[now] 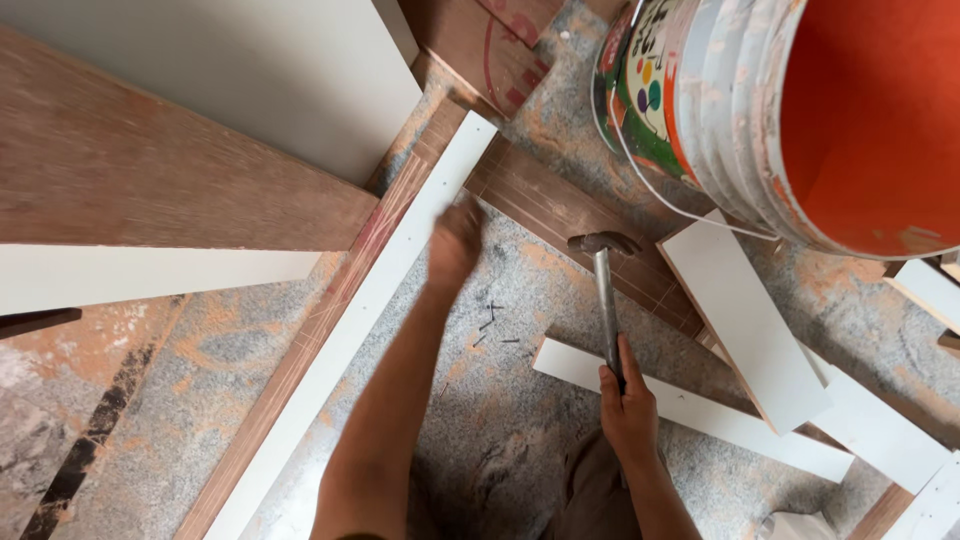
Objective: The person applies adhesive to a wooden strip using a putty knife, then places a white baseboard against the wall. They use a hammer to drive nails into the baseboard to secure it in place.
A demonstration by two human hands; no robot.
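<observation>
Both hands are at work over the speckled grey stone floor (500,440). Right hand (628,405) is clenched around the lower handle of a steel claw hammer (606,290), its head raised over the dark brown board (560,210), seemingly poised to strike. Left hand (455,240) reaches forward to the long white laminated strip (380,290) running diagonally beside a reddish wooden batten (330,310); it is blurred, so I cannot tell whether it pinches something or just steadies the edge. A few small dark nails (495,325) lie loose on the floor between the arms, within easy reach. White offcut panels (745,320) lie to the right, below a tilted stack of paint-spattered buckets with an orange inside (800,110).
</observation>
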